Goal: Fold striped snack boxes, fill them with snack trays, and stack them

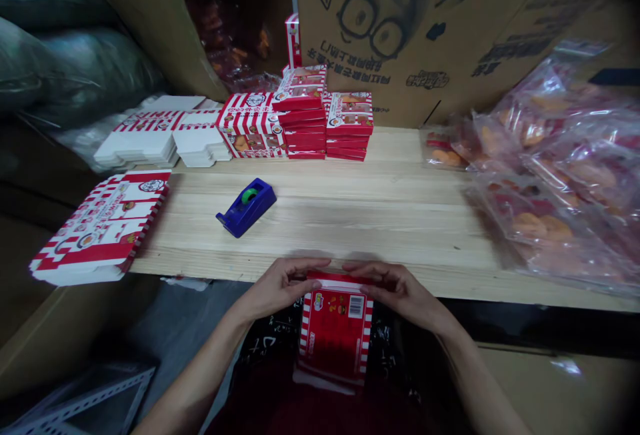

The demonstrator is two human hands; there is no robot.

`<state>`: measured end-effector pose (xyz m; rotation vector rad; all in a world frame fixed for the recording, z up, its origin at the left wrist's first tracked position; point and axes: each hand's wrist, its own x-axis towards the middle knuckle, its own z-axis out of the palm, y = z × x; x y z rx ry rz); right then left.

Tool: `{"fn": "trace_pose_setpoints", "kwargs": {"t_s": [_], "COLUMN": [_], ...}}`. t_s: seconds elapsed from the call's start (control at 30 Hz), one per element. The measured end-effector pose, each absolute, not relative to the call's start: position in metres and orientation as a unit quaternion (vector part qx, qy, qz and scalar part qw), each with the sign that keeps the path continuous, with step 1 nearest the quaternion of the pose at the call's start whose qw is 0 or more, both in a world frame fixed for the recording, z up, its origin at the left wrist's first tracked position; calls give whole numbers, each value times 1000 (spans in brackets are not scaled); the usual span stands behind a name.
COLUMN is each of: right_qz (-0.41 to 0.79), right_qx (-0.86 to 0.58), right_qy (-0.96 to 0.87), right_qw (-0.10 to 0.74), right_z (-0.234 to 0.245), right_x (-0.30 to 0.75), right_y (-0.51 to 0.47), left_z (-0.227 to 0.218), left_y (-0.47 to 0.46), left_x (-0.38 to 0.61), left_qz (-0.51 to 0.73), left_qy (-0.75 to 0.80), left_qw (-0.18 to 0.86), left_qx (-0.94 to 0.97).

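Box [336, 336] lies between my left grip [277, 286] and right grip [409, 292], both pinching its far end, most of it extending back toward me.

Dim light on the wooden table [350, 208], glare on plastic bags [555, 235] at its right, shadow beneath, blurry sacks [90, 68] beyond its left
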<state>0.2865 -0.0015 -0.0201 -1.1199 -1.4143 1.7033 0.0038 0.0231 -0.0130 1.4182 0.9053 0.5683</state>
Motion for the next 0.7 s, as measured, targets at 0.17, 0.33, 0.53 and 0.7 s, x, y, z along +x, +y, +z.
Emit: {"fn": "trace_pose_setpoints", "kwargs": {"t_s": [0.17, 0.33, 0.53, 0.7], "right_qz": [676, 673, 658, 583], "right_qx": [-428, -452, -457, -474], "right_qy": [-524, -496, -502, -547], "right_qw": [292, 311, 325, 369], "right_z": [-16, -25, -36, -38], "right_x": [283, 278, 275, 274], "right_y": [16, 18, 8, -14], "left_z": [-4, -12, -6, -5], "left_y": [39, 38, 31, 18], "left_x": [6, 10, 8, 4], "left_qz": [217, 222, 221, 251], "left_qy": [391, 403, 400, 386], "left_qw": [551, 565, 506, 500], "left_qx": [704, 685, 731, 733]}}
